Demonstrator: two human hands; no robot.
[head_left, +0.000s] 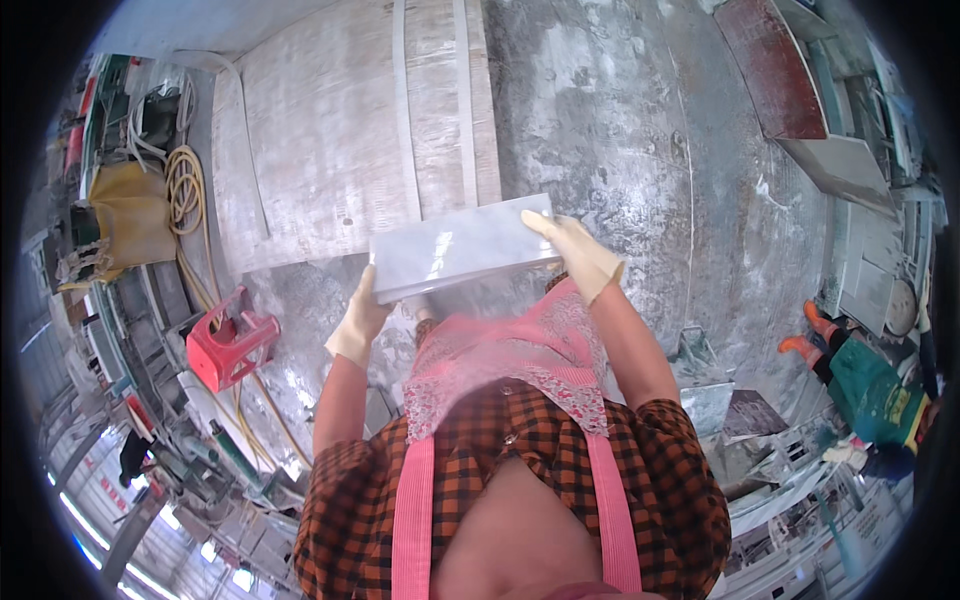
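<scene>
A glossy pale-grey rectangular slab (465,243) is held in front of my pink apron, tilted slightly up at its right end. A second edge shows along its near side, and I cannot tell whether it is one thick piece or more than one. My left hand (362,318), in a cream glove, grips the slab's left end, its fingers partly hidden beneath. My right hand (578,252), also gloved, holds the right end with the thumb on the top face and the other fingers out of sight. Both hands are closed on the slab.
Ahead on the stained floor lies a pale wooden board (320,140) with light strips across it. A red plastic stool (232,345) and a coiled yellow hose (186,190) are at the left. Slabs (775,75) lean at the far right. Another person (868,390) in green is at the right.
</scene>
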